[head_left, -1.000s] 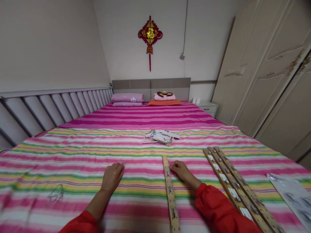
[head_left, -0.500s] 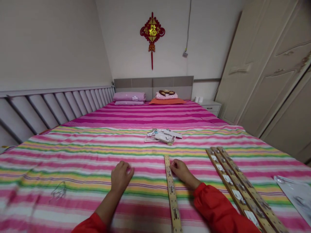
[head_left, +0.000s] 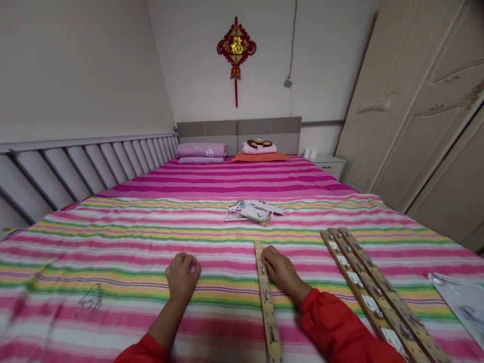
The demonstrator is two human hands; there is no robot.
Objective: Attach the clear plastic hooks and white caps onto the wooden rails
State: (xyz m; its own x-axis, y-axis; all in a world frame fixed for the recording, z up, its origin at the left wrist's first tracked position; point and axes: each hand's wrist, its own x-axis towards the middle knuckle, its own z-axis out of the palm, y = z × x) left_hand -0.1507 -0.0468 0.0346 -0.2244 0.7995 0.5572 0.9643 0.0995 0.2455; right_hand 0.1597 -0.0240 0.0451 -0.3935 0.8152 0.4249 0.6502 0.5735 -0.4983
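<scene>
A narrow wooden strip (head_left: pixel 266 302) with metal hooks lies on the striped bedspread (head_left: pixel 124 237), running away from me. My right hand (head_left: pixel 279 269) rests against its far end, fingers curled on the strip's right edge. My left hand (head_left: pixel 182 276) sits on the bedspread to the left of the strip, fingers curled in with something small and pale at the fingertips that I cannot name. Both sleeves are red.
Two more hooked wooden strips (head_left: pixel 372 295) lie side by side to the right. A pile of small packets (head_left: pixel 252 210) sits mid-bed. A plastic sheet (head_left: pixel 461 301) lies at the right edge, wire hooks (head_left: pixel 88 298) at the left. Pillows (head_left: pixel 200 151), wardrobe (head_left: pixel 423 116) beyond.
My left hand moved right toward the strip, then drew back a little and curled tighter. My right hand closed in onto the strip's end. The view shifted slightly.
</scene>
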